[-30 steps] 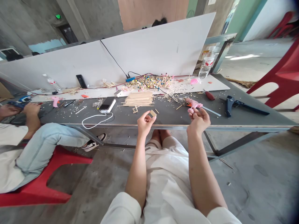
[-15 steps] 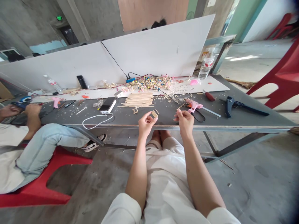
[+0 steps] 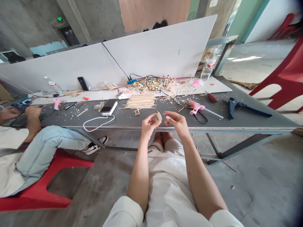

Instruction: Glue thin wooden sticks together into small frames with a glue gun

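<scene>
The left hand [image 3: 148,126] pinches a small wooden piece [image 3: 159,116]; just beside it, the right hand [image 3: 178,124] has thumb and fingers apart. Likely two-handed fitting, next calling for a steady pinch.

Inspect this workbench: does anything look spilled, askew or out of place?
Yes. Wood scraps litter the workbench, strewn at random beside the roughly aligned stick pile. A thin stick also lies on the floor at right, where it looks out of place, perhaps dropped.
</scene>
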Available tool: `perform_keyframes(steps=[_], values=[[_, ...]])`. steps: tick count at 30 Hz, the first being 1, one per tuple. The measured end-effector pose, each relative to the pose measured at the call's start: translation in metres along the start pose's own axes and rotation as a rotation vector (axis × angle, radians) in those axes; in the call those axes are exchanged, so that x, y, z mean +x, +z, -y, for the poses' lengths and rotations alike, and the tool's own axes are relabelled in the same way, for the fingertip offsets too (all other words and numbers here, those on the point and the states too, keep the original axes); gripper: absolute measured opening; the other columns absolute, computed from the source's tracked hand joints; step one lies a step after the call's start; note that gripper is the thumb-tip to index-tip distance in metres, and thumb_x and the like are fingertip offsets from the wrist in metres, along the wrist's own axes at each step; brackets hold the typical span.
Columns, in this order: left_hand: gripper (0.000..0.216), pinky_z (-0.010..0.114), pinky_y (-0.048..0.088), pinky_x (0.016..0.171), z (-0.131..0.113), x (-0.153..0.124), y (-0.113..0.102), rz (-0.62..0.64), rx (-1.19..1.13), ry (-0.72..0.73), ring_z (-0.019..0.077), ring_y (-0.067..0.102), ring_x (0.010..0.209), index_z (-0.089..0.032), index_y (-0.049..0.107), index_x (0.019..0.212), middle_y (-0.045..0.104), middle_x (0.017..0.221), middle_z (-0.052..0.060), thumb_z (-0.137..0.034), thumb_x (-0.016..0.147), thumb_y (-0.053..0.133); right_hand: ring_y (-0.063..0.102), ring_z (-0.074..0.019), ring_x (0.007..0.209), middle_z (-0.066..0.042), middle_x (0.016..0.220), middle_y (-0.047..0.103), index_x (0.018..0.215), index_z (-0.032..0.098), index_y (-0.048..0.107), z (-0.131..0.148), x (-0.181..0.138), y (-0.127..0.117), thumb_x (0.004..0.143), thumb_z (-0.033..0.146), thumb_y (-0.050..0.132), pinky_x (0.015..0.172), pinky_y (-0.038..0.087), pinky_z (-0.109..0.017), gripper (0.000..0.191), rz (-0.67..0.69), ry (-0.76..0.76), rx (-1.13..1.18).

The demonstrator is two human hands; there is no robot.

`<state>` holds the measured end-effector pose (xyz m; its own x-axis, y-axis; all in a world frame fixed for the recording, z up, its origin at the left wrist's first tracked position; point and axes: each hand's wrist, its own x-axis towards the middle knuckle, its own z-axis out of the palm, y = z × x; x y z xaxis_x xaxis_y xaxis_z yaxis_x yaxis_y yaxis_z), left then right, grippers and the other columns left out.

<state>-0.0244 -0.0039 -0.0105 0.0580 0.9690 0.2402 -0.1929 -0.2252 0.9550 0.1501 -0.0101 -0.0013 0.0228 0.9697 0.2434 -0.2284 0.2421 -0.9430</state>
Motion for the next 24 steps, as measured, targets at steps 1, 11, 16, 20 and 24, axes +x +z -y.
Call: perform_keyframes(steps=[1,11,16,20,24], values=[[0.061,0.022,0.045,0.058,0.0,0.0,-0.001,-0.005,0.036,0.031,0.01,0.056,0.065,-0.016,0.071,0.123,0.063,0.077,0.0,-0.041,0.071,0.09,0.067,-0.0143,0.07,-0.008,0.11,0.077,0.11,0.02,0.077,0.001,0.0,0.001,0.075,0.05,0.084,0.068,0.059,-0.031,0.047,0.01,0.036,0.034],[0.052,0.023,0.052,0.072,-0.021,-0.007,0.0,0.163,0.355,0.267,0.0133,0.063,0.085,-0.024,0.075,0.122,0.063,0.11,0.007,-0.039,0.075,0.088,0.044,-0.0074,0.049,-0.002,0.07,0.068,0.09,0.016,0.078,0.004,-0.003,-0.004,0.07,0.055,0.087,0.044,0.037,-0.021,0.045,0.328,0.412,0.373],[0.047,0.024,0.052,0.069,-0.031,-0.011,0.002,0.218,0.43,0.306,0.0191,0.065,0.097,-0.023,0.074,0.123,0.062,0.115,0.01,-0.037,0.079,0.084,0.04,-0.0058,0.05,-0.001,0.068,0.064,0.087,0.015,0.078,0.001,-0.003,-0.007,0.069,0.046,0.091,0.045,0.034,-0.019,0.038,0.363,0.421,0.399],[0.058,0.024,0.053,0.067,-0.032,-0.011,0.002,0.225,0.447,0.312,0.0178,0.064,0.095,-0.024,0.067,0.132,0.059,0.127,0.012,-0.036,0.078,0.085,0.04,-0.0054,0.049,-0.003,0.073,0.068,0.089,0.014,0.078,0.001,-0.003,-0.005,0.069,0.047,0.09,0.043,0.032,-0.02,0.041,0.377,0.419,0.384],[0.055,0.025,0.054,0.071,-0.032,-0.01,0.001,0.252,0.479,0.334,0.0196,0.065,0.099,-0.024,0.067,0.132,0.061,0.126,0.012,-0.037,0.08,0.083,0.041,-0.0051,0.049,-0.002,0.067,0.066,0.087,0.013,0.079,0.001,-0.003,-0.003,0.069,0.047,0.091,0.045,0.033,-0.02,0.04,0.4,0.414,0.382]])
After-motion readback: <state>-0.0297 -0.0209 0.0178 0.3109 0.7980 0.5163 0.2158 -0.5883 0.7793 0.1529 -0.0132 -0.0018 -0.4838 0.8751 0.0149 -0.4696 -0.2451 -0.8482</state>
